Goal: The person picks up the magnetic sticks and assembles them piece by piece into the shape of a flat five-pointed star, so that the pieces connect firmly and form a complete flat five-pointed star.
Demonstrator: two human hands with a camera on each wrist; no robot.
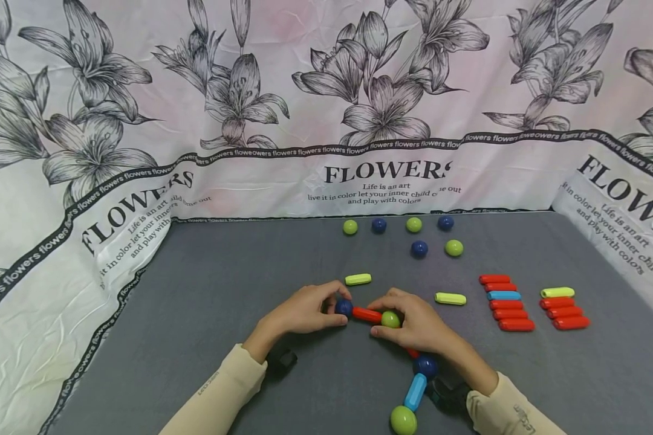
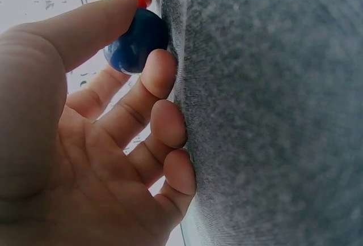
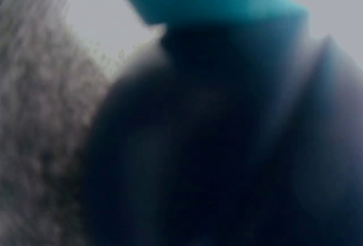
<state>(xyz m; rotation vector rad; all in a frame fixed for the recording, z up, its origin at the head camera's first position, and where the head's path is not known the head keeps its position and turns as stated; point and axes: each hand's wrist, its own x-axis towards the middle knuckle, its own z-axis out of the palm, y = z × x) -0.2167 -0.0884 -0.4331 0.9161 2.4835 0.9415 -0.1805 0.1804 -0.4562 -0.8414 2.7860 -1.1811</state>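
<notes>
A chain of toy balls and rods lies on the grey cloth. My left hand (image 1: 309, 308) pinches the dark blue ball (image 1: 344, 307) at its far end, thumb on one side and fingertips on the other, as the left wrist view shows. A red rod (image 1: 367, 315) joins that ball to a green ball (image 1: 390, 319), which my right hand (image 1: 413, 320) grips between thumb and fingers. Partly hidden under the right hand, a second red rod (image 1: 412, 352) leads to another dark blue ball (image 1: 426, 366). From there a light blue rod (image 1: 416, 392) runs to a green ball (image 1: 404, 420).
Loose green and dark blue balls (image 1: 419, 249) sit at the back. Two yellow-green rods (image 1: 358, 279) lie beyond the hands. At right are two stacks of mostly red rods (image 1: 508, 314). A flower-printed sheet (image 1: 381, 181) hangs behind. The right wrist view is blurred by a close dark ball.
</notes>
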